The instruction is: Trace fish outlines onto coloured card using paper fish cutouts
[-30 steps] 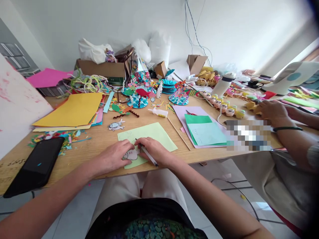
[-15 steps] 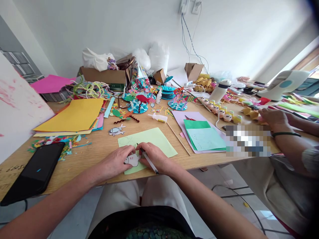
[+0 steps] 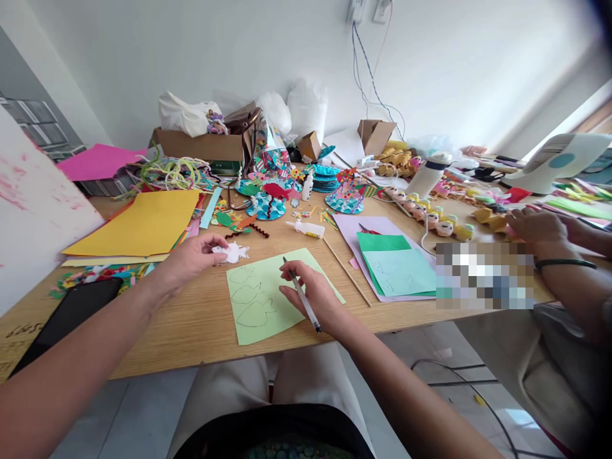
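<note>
A light green paper sheet (image 3: 268,290) lies at the table's near edge with pencilled fish outlines on it. My right hand (image 3: 308,294) rests on that sheet and holds a pen (image 3: 301,294), its tip pointing away from me. My left hand (image 3: 194,258) is up and to the left of the sheet, its fingers pinching a small white fish cutout (image 3: 233,252) just above the wooden table (image 3: 191,319).
A black phone (image 3: 67,312) lies at the left edge. Coloured paper stacks (image 3: 138,223), a glue bottle (image 3: 306,227), a thin wooden stick (image 3: 347,271), green and teal sheets (image 3: 394,261) and blue paper crafts (image 3: 268,204) fill the table. Another person's hand (image 3: 533,226) works at the right.
My left hand lifted the white cutout off the green sheet and carried it up and left. My right hand drew back a little with the pen, uncovering the traced outlines.
</note>
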`<move>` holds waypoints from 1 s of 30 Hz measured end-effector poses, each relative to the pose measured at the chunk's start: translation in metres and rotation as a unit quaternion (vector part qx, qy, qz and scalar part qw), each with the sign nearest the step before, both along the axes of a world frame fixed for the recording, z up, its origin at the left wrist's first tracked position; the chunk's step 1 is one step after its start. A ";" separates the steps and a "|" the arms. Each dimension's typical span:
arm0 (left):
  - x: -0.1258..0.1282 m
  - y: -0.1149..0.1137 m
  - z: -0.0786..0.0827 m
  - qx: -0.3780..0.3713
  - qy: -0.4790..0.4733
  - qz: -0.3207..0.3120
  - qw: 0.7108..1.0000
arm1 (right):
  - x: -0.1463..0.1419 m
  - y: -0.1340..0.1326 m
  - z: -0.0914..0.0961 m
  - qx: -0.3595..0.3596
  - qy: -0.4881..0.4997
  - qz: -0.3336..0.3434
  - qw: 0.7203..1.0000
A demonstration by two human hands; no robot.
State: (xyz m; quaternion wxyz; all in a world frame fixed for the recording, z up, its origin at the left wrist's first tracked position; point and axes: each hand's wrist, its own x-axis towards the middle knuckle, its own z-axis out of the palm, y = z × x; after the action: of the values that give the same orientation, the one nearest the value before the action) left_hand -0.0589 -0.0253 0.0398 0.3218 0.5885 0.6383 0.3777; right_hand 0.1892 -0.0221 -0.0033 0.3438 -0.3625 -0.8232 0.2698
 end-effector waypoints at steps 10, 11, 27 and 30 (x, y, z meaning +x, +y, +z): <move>-0.035 0.038 -0.030 -0.025 0.211 0.001 0.977 | 0.022 -0.004 -0.012 0.003 -0.115 -0.021 0.993; -0.036 0.039 -0.030 -0.029 0.222 -0.003 0.975 | 0.023 -0.004 -0.014 0.005 -0.118 -0.021 0.993; 0.027 -0.076 -0.043 0.154 0.326 -0.203 0.910 | 0.030 0.000 -0.015 0.008 -0.147 -0.040 0.988; 0.039 -0.089 -0.051 0.210 0.322 -0.201 0.901 | 0.033 0.005 -0.015 0.016 -0.148 -0.044 0.988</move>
State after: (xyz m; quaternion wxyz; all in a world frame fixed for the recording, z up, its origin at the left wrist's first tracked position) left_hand -0.0196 -0.1140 -0.0114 0.0364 0.8477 0.4811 0.2206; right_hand 0.2220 -0.0169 -0.0186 0.2357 -0.4286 -0.8523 0.1851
